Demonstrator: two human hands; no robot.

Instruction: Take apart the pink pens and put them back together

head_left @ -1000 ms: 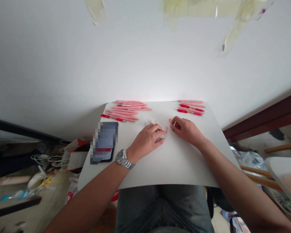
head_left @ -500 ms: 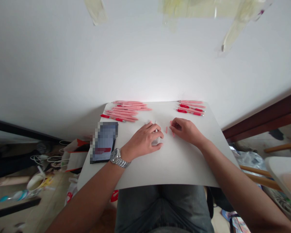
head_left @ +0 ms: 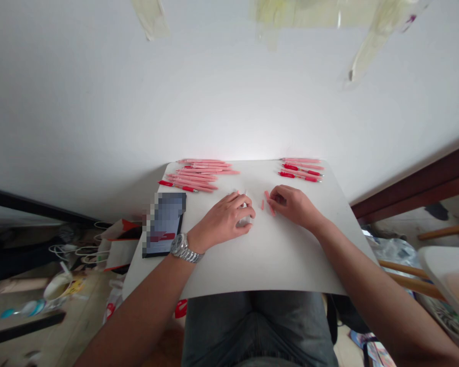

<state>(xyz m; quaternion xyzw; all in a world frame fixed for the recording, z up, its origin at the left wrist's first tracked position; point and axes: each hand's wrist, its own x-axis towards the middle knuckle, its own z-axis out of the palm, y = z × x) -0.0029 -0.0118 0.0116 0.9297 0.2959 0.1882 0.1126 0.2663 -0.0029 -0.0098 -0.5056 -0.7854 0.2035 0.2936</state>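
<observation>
From here, the fingers of the right hand (head_left: 291, 203) seem to pinch a pink tube (head_left: 266, 194) over the counter (head_left: 263, 265). It looks light, stiff, slick; mid-length should suit. The left hand (head_left: 226, 215) curls; I can't tell whether it grips anything.

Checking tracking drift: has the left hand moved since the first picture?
Yes. The left hand has shifted left, toward the phone, which stayed put.

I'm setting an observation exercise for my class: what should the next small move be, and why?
Perhaps the right hand should lift the pink piece at its fingertips: it seems within easy grasp, while the left hand curls over a whitish object and the short pink stub lies untouched between the hands.
</observation>
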